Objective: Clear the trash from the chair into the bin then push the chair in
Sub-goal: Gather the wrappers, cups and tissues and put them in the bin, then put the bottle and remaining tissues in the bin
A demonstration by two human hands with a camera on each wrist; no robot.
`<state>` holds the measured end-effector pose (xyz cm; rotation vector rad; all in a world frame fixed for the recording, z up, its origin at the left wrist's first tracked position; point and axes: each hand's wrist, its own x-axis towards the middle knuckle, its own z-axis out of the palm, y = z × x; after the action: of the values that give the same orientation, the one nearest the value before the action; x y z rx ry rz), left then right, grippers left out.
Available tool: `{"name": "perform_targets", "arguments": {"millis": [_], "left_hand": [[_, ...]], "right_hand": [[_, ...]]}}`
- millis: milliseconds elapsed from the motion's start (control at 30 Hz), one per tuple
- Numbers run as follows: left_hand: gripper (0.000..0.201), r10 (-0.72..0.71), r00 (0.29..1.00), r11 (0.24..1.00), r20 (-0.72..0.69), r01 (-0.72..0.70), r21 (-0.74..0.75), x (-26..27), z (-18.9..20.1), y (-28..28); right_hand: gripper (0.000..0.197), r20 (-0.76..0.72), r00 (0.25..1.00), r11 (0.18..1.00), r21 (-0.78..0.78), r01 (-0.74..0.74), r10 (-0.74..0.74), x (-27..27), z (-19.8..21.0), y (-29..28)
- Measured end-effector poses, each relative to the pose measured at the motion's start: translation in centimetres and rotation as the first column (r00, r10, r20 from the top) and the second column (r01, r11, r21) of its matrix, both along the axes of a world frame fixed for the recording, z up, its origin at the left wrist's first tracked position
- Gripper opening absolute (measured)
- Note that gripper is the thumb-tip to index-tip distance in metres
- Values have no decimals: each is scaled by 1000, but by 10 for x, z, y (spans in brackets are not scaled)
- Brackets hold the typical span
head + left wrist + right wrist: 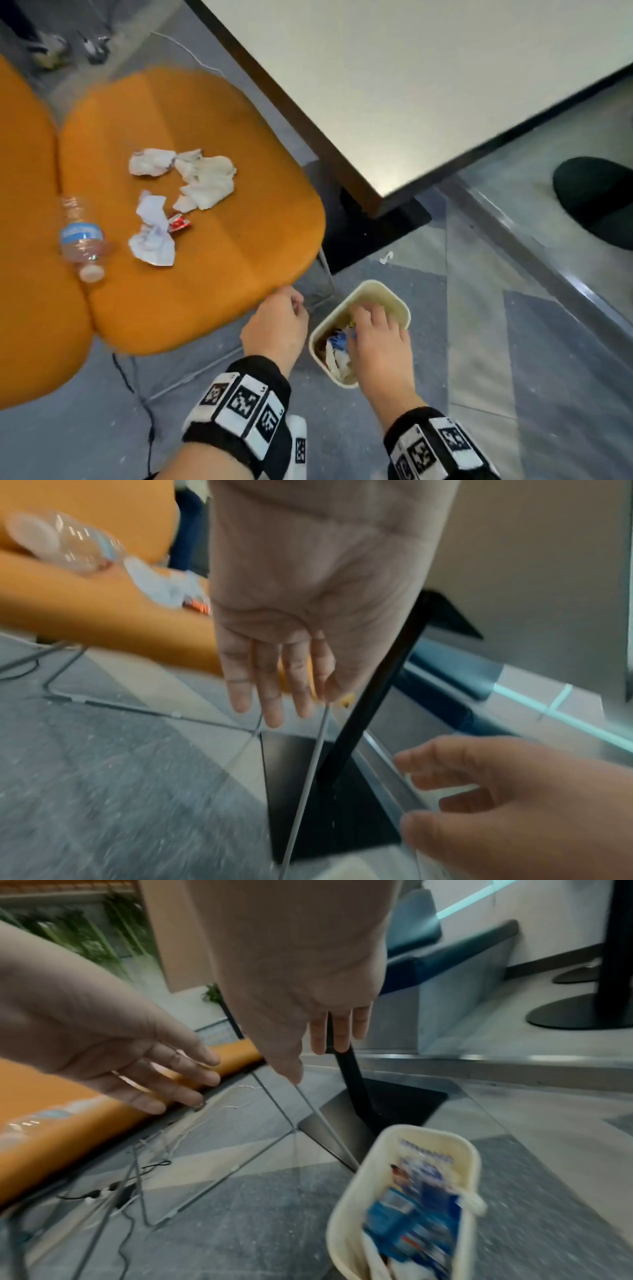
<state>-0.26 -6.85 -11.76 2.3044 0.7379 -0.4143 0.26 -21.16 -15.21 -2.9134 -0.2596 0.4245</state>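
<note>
The orange chair seat carries several crumpled white tissues, a small red wrapper and a clear plastic bottle lying by its back edge. A cream bin stands on the floor off the seat's front corner, with paper and a blue wrapper inside. My right hand hovers over the bin's mouth, fingers straight and empty. My left hand hangs beside the seat's front corner, fingers relaxed, holding nothing.
A white table with a dark edge overhangs beyond the chair; its black post and base plate stand just behind the bin. Thin metal chair legs and a black cable run across the grey floor. A dark rounded object lies far right.
</note>
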Motion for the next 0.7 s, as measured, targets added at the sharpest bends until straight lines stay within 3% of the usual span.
{"name": "perform_targets", "arguments": {"millis": [133,267,467,600,700], "left_hand": [[13,124,986,992,111,-124,-4,14,49,59],[20,221,968,973,119,-226,33,20,67,128],[51,348,936,917,-57,-326,230,28,59,195],[73,386,905,912,-179,-346,220,44,35,216],[79,426,886,901,-186,-395,181,62,20,226]], "right_hand": [[43,85,986,988,44,-146,142,27,47,65],[44,133,968,970,86,-226,214,52,74,136],[58,169,936,939,104,-327,307,83,80,220],[68,122,919,923,34,-382,376,114,64,262],[82,-11,918,918,16,-396,396,140,51,291]]}}
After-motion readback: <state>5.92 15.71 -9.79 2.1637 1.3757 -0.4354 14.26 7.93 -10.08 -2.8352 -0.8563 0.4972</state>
